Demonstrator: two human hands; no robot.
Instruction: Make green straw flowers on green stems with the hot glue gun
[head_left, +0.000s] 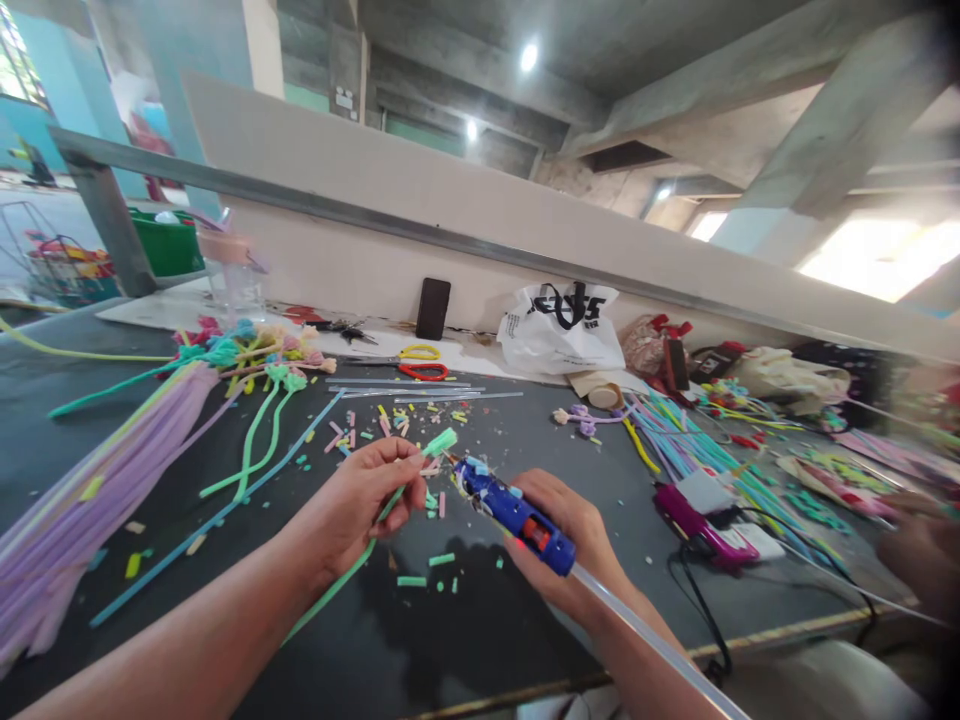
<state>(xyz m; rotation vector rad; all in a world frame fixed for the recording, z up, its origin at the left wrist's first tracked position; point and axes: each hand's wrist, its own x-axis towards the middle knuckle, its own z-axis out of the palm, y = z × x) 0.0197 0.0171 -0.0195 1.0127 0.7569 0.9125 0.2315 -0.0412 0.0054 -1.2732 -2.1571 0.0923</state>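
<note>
My left hand (360,505) pinches a green pipe cleaner (341,585) whose folded mint tip (440,441) sticks up past my fingers. In my right hand (574,545) is a blue glue gun (514,512) with a clear glue stick (652,640) trailing out of its back. The gun's nozzle points at the mint tip, almost touching it. Both hands hover just above the dark table (450,640), amid small cut bits of pipe cleaner.
Lilac pipe cleaners (90,500) lie bundled at left, with finished flower stems (255,355) behind. Scissors (420,365), a phone (433,308) and a white bag (559,325) sit at the back. A purple glue gun (701,530) and another person's hand (922,550) are at right.
</note>
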